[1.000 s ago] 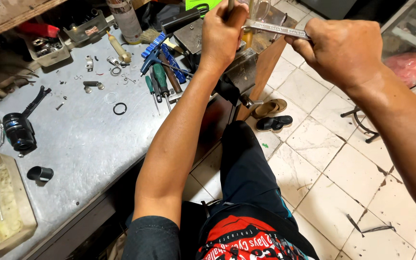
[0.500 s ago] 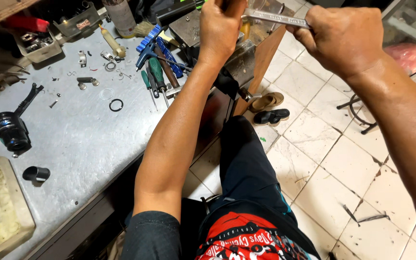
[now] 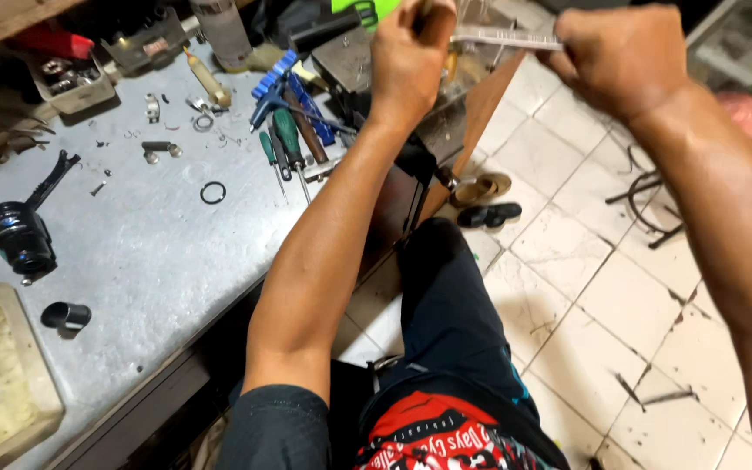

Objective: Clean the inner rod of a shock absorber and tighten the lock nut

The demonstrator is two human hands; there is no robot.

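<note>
I am holding a flat metal strip (image 3: 508, 37) level at the top of the view, above the far end of the workbench (image 3: 141, 261). My left hand (image 3: 411, 54) is closing in a fist around its left end, and my right hand (image 3: 624, 57) is pinching its right end tight. Screwdrivers (image 3: 282, 144) and a black ring (image 3: 212, 192) are lying on the bench.

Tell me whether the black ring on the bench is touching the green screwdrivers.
No: the black ring lies alone on the grey bench, clearly apart from the green screwdrivers.
</note>
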